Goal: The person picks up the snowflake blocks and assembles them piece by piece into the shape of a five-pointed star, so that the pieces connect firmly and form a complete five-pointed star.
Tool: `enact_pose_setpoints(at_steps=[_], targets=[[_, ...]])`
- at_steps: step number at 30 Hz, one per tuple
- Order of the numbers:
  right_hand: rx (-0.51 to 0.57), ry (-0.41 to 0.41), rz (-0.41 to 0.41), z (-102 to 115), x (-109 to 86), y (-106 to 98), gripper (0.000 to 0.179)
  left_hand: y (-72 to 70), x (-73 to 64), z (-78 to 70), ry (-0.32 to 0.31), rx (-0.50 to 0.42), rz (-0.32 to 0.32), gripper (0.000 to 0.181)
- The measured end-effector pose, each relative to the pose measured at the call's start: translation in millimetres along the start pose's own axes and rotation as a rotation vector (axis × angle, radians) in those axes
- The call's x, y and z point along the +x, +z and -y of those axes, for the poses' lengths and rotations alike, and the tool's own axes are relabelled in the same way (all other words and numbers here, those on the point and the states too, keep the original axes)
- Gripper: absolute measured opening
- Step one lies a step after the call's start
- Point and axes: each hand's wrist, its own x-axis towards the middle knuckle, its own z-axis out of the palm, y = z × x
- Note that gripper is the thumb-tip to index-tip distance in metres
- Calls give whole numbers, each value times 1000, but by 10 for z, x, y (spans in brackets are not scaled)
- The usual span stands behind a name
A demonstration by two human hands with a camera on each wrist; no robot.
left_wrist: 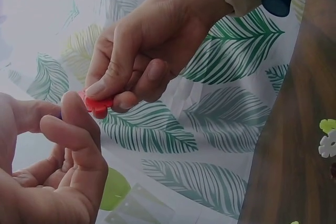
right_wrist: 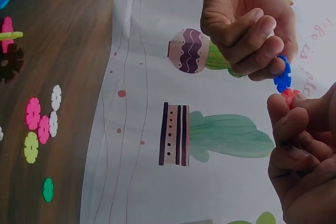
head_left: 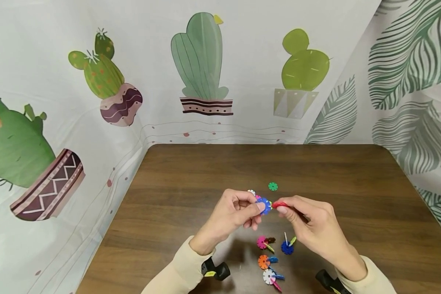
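Note:
My left hand (head_left: pixel 239 210) pinches a blue notched snowflake disc (head_left: pixel 266 206) between thumb and fingers, above the table. Opposite it, my right hand (head_left: pixel 312 224) grips a red notched disc (head_left: pixel 279 204) with thumb and forefinger. The two discs meet edge to edge in the right wrist view, the blue disc (right_wrist: pixel 283 74) above and the red disc (right_wrist: pixel 289 97) below, partly covered by fingertips. From the left wrist, the red disc (left_wrist: pixel 98 106) shows under the right thumb, while the blue one is almost wholly hidden behind the left fingers.
Joined disc clusters lie near the table's front: a pink one (head_left: pixel 261 242), a dark blue one (head_left: pixel 287 248), an orange one (head_left: pixel 263 261) and a white one (head_left: pixel 269 276). A green disc (head_left: pixel 273 186) lies beyond the hands. Loose pink discs (right_wrist: pixel 33 113) lie beside white and yellow ones.

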Motion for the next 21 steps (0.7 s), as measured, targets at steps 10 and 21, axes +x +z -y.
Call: enact_pose_setpoints(at_steps=[10, 21], targets=[[-34, -71, -17, -24, 21, 63, 33, 26, -5, 8, -6, 7, 2, 26], [-45, -131, -27, -30, 37, 80, 33, 19, -21, 17, 32, 13, 23, 25]])
